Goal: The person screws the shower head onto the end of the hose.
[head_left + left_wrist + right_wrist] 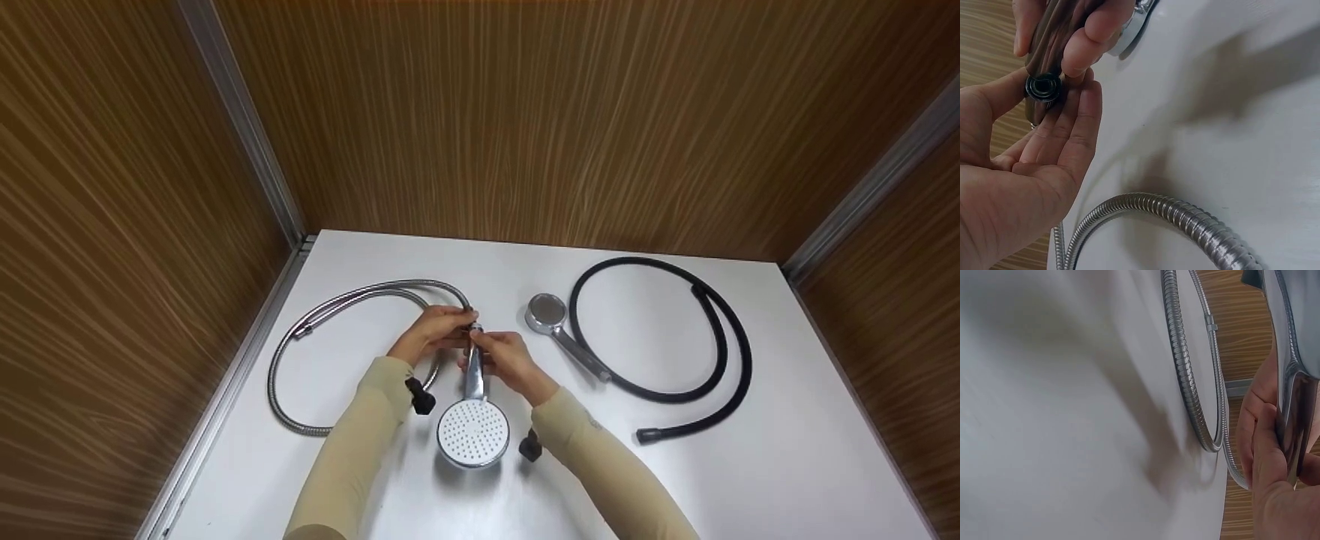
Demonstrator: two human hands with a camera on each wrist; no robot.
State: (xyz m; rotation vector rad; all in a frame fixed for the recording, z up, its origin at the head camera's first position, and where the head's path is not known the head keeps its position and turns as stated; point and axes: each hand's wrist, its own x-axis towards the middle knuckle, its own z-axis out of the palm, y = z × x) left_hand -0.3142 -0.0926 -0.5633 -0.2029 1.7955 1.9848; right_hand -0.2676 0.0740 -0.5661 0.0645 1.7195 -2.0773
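Observation:
A chrome hand shower (473, 433) with a round white spray face points its head toward the person, face up. My right hand (511, 358) grips its handle (475, 379), thumb on top. At the handle's far end my left hand (437, 328) pinches the end of a silver metal shower hose (360, 289). In the left wrist view, the handle's dark round open end (1044, 87) shows beside the left fingers (1081, 121), with the hose's metal end close by. The fingers partly cover this end. The hose loops left across the white table (247, 480), its other connector (302, 331) lying inside the loop.
Right of the hands lies a second, greyish hand shower (547, 313), its handle end by a coiled black hose (739, 337). The black hose's free end (649, 435) points left. Wood-patterned panels (525, 127) enclose the table at back and sides.

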